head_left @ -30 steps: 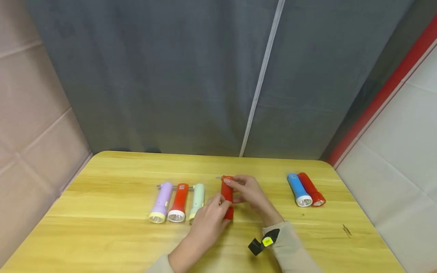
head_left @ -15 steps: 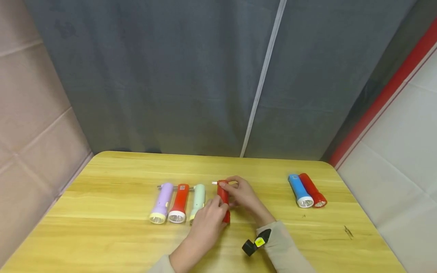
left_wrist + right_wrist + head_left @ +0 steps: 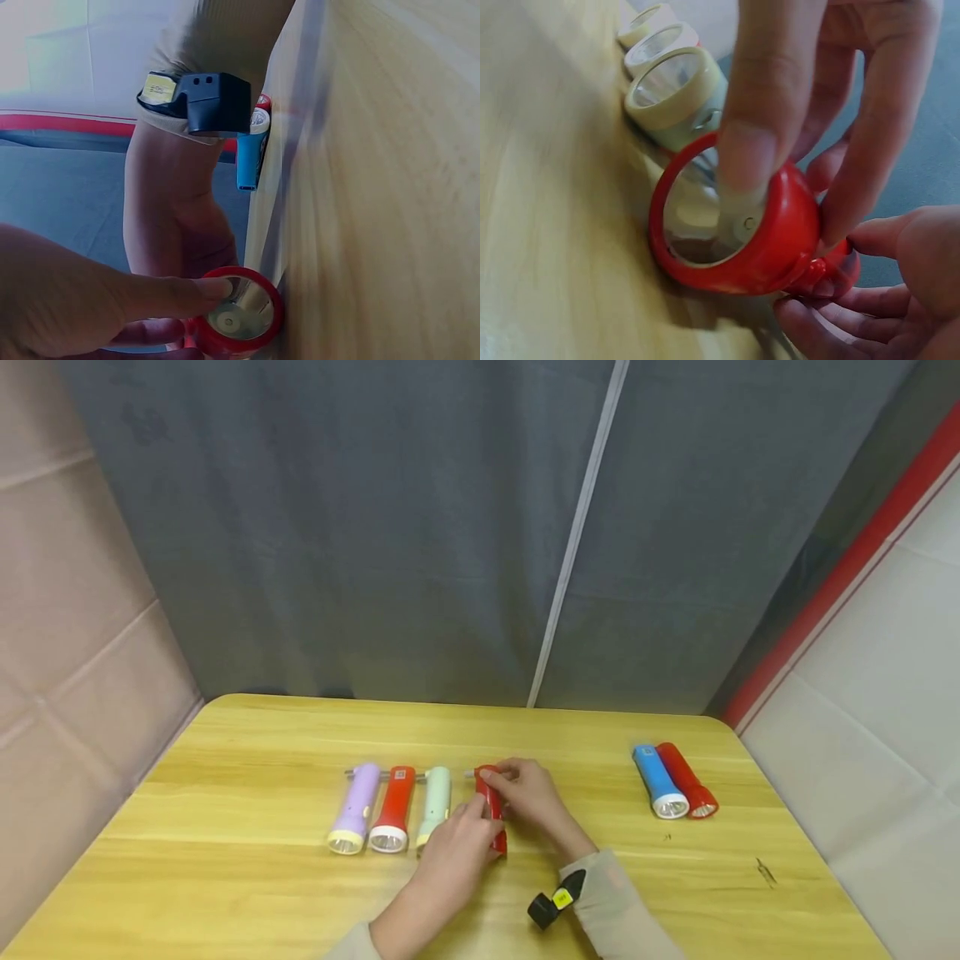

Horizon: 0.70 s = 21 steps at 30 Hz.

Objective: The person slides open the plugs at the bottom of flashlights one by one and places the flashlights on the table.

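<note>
Both hands hold a red flashlight at the table's middle, lens end toward the person. My left hand grips its near end; in the right wrist view the left thumb lies over the clear lens inside the red rim. With thumb and fingers, my right hand pinches the far end. A small grey piece sticks out leftward there. Just left of the held flashlight lie a pale green flashlight, a red one with a white rim and a purple one, side by side.
At the right of the wooden table lie a blue flashlight and a red flashlight side by side. A grey curtain hangs behind the table. The right wrist carries a black camera.
The held red flashlight has shifted slightly left and toward the person, the right hand moving along with it. My left hand stays nearly in place. The other flashlights have not moved.
</note>
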{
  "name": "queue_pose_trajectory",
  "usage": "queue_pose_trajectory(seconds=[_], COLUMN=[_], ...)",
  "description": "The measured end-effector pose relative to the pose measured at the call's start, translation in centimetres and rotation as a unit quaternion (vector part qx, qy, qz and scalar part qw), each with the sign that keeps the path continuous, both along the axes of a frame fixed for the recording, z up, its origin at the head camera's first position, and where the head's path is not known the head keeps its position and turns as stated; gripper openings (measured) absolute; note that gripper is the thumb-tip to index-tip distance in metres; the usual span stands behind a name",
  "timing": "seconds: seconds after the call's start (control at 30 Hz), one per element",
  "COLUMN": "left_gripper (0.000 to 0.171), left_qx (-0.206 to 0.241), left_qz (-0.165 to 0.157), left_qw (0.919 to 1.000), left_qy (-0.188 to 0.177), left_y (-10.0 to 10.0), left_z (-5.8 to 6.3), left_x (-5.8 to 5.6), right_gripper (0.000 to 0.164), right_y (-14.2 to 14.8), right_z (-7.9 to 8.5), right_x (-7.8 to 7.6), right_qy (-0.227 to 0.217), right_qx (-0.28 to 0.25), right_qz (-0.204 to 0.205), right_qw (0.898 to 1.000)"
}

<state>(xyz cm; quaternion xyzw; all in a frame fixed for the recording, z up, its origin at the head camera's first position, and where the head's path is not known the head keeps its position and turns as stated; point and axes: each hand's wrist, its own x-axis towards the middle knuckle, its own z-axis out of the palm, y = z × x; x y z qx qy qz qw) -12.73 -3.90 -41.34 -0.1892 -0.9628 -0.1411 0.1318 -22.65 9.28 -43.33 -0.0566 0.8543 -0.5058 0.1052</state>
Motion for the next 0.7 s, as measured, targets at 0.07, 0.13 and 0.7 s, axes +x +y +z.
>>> queue_pose_trajectory(seconds=[0.07,0.13,0.7], left_gripper=[0.026,0.025,0.021], left_qx=[-0.009,-0.017,-0.032], left_qz=[-0.001,-0.002,0.004], left_qw=[0.9999,0.9997,0.9994], left_qy=[0.006,0.014,0.007], left_y=[0.0,-0.1,-0.2], left_z=[0.0,0.0,0.3], left_x=[0.0,0.1,0.2], right_gripper=[0.043,0.043,0.042], right_y=[-0.1,-0.1,-0.8], right_z=[-0.2,-0.4,-1.0], right_x=[0.1,0.2,0.7], right_qy=[0.007,0.015,0.061], right_qx=[0.009,0.013,0.069], right_qz=[0.001,0.002,0.007], right_qw=[1.0,1.0,0.996])
